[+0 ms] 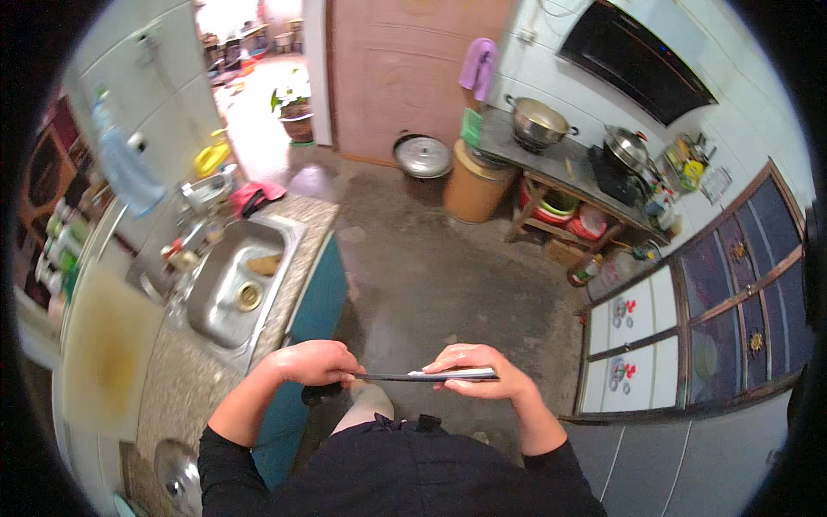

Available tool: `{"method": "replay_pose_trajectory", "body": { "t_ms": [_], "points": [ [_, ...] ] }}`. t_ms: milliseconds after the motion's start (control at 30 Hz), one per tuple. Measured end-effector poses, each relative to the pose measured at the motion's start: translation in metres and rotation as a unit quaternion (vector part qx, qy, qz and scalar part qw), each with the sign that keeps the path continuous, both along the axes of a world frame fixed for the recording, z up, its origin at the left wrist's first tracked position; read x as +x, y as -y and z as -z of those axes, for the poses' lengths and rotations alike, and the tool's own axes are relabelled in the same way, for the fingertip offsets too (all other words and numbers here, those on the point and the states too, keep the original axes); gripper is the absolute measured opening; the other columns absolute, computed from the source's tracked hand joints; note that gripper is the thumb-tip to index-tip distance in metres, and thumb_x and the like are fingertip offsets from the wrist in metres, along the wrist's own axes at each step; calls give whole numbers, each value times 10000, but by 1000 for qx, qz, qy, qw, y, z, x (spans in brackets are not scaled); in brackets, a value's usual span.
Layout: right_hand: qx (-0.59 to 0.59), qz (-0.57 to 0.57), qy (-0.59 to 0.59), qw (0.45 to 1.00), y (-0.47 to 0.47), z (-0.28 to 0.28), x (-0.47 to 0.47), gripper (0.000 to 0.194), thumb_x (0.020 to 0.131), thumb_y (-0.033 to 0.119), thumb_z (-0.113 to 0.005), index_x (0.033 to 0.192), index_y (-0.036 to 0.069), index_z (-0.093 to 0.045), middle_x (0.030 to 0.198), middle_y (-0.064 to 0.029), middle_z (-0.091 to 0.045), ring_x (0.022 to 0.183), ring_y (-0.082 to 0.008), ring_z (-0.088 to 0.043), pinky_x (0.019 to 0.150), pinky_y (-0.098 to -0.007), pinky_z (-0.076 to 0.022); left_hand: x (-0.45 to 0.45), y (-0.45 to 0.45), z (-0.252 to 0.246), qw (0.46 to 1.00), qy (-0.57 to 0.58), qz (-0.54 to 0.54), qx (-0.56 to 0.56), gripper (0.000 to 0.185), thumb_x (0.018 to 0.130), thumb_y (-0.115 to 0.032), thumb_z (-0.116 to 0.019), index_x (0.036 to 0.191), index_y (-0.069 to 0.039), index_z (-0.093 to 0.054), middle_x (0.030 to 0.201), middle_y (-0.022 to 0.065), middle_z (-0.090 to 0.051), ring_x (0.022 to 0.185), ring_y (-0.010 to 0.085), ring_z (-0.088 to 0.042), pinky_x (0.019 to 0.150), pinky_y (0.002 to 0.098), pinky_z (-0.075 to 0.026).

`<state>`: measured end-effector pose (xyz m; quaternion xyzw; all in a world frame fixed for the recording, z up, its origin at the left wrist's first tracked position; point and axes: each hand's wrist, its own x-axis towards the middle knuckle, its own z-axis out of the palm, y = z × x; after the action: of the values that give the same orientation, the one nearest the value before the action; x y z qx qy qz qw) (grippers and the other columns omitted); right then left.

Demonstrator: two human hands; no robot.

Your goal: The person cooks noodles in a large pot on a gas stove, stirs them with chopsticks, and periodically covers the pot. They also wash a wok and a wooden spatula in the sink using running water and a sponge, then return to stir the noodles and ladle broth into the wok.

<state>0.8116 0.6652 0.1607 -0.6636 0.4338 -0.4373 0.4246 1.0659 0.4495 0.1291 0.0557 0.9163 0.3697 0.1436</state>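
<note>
In front of my waist, both hands grip a thin, flat dark object (391,377), seen almost edge-on. What it is cannot be told from this angle. My left hand (320,362) pinches its left end between thumb and fingers. Around the right end my right hand (475,371) is closed, thumb below and fingers above. A white strip (462,373) lies along the object's upper side under those fingers. Left of my left hand stands the granite-look counter (194,381) with a stainless steel sink (232,291) set into it. The sink holds a brownish piece (263,264) beside the drain.
A translucent cutting board (106,355) leans at the left. Ahead are a lidded pot (423,157) on the concrete floor (439,271) and an orange bin (478,184). A two-handled pot (541,123) stands on the dark worktop (575,168). A glass-doored cabinet (685,336) lines the right.
</note>
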Motion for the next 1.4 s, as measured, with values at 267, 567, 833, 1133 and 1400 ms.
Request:
{"method": "replay_pose_trajectory", "body": {
  "t_ms": [267, 567, 833, 1133, 1400],
  "points": [
    [72, 414, 96, 902, 17, 59, -157, 252, 886, 79, -600, 1106, -32, -650, 862, -127, -672, 709, -168, -663, 661, -282, -553, -217, 92, 24, 960, -227, -155, 47, 358, 842, -184, -650, 1164, -29, -621, 1099, 151, -643, 1049, 323, -585, 927, 396, -440],
    [133, 702, 330, 617, -54, 81, -337, 366, 902, 332, -555, 999, -18, -599, 749, -169, -658, 587, -245, -645, 537, -360, -548, -445, 148, 40, 941, -104, -202, 252, 252, 933, -173, -589, 1129, -28, -650, 1015, 111, -664, 875, 178, -655, 759, 312, -520],
    [5, 708, 266, 654, -26, 82, -534, 319, 949, 283, -535, 1053, -18, -561, 769, -138, -621, 660, -219, -594, 604, -331, -497, -615, 150, 74, 916, -58, -269, 293, 260, 932, -173, -595, 1148, -39, -648, 1034, 99, -664, 909, 173, -649, 793, 297, -513],
    [-121, 564, -156, 802, 160, 19, -791, 243, 932, 123, -553, 1151, 32, -606, 917, -61, -636, 884, -143, -604, 831, -274, -464, -705, 156, 77, 897, -47, -372, 234, 255, 933, -163, -597, 1155, -49, -652, 1090, 79, -654, 980, 161, -627, 849, 307, -505],
    [-119, 504, -348, 781, 285, 61, -878, 229, 764, 88, -707, 991, 87, -677, 834, -74, -565, 854, -244, -519, 785, -356, -415, -780, 213, 106, 858, -39, -428, 283, 255, 928, -167, -607, 1146, -45, -654, 1074, 89, -672, 991, 171, -636, 856, 308, -506]
  ]
}}
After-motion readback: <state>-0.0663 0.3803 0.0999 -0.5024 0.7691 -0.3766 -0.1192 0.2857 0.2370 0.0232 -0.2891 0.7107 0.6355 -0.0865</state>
